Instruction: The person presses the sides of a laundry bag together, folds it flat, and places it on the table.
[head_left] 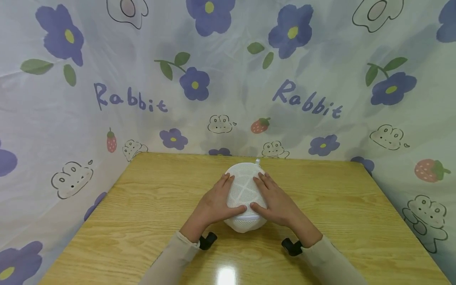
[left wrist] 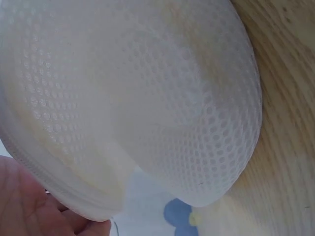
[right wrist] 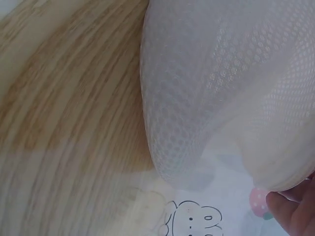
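Note:
A white mesh laundry bag [head_left: 246, 190], rounded in shape, stands on the wooden table in front of me. A pale star-like pattern of bands crosses its upper face, and a small white tab sticks up at its far edge. My left hand [head_left: 213, 202] holds the bag's left side, thumb on the near part and fingers along the upper edge. On the right side my right hand [head_left: 278, 202] holds it in the same way, the two thumb tips close together. Both wrist views show the honeycomb mesh [left wrist: 216, 132] bulging down to the table, with fingertips [right wrist: 283, 209] at the rim.
The wooden table [head_left: 149, 206] spreads out around the bag on all sides. A white cloth [head_left: 228, 95] with flowers, rabbits and strawberries hangs behind it and at both sides. Black wrist mounts [head_left: 293, 247] sit under the wrists, near the cream sleeves.

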`<state>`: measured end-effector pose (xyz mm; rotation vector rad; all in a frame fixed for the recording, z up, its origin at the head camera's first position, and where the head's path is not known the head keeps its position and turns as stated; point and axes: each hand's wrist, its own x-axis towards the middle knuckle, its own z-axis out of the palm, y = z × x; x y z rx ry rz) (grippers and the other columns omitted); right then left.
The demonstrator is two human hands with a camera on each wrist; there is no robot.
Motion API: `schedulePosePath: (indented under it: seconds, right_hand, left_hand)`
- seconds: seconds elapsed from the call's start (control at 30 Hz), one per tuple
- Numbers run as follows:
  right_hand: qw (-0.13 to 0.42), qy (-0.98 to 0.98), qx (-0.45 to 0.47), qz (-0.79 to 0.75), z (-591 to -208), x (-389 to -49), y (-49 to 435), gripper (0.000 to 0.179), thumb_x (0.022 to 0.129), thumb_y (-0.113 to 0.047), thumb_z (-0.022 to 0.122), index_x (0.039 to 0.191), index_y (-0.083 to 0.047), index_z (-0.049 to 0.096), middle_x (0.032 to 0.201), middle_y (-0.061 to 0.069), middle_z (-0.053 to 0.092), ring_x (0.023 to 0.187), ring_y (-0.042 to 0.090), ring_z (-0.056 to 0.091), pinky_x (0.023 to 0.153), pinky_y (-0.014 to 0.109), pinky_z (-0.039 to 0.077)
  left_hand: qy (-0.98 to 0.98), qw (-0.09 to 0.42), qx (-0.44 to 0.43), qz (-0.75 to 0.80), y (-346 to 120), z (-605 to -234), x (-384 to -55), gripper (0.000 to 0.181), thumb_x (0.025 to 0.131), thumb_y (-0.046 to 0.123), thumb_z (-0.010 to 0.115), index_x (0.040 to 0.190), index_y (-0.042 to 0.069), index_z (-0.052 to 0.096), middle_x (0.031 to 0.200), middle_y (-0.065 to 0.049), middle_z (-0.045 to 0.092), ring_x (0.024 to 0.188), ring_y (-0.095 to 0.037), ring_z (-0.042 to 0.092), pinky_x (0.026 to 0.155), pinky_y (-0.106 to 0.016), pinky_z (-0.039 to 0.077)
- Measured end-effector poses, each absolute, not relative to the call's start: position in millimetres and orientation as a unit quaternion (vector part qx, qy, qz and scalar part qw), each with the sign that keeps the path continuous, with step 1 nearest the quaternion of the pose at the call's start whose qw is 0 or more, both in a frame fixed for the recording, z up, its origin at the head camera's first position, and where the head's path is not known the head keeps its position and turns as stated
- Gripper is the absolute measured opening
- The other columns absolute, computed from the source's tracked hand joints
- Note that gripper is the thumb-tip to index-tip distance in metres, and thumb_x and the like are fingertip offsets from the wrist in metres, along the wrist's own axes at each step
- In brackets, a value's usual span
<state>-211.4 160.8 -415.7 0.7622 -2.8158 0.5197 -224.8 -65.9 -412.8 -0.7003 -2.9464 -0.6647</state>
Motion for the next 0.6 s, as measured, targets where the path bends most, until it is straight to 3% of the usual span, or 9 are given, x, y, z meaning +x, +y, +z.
schedulePosePath:
  seconds: [0.33,0.6]
  right_hand:
    - [0.066,-0.948,0.267,0.161,-420.2,-210.3,159.4,0.087,0.090,-0.055,0.054,0.151,0.001,0.027,0.157,0.021,0.023,0.146,0.037,0.020,0.114,0.051,0.030]
    - [0.010,-0.955,0.261,0.138,-422.5,-211.7,155.2,0.086,0.087,-0.048,0.062,0.148,0.004,0.030,0.156,0.023,0.027,0.144,0.039,0.027,0.110,0.050,0.037]
  left_hand:
    - [-0.952,-0.001,-0.229,-0.201,-66.2,-415.2,-222.6,0.111,0.072,0.070,0.065,0.152,0.004,0.025,0.159,-0.015,0.023,0.145,-0.030,0.027,0.111,-0.046,0.037]
    - [-0.954,-0.035,-0.230,-0.189,-65.3,-417.8,-220.1,0.113,0.067,0.071,0.070,0.150,0.005,0.031,0.156,-0.017,0.029,0.144,-0.033,0.030,0.108,-0.049,0.040]
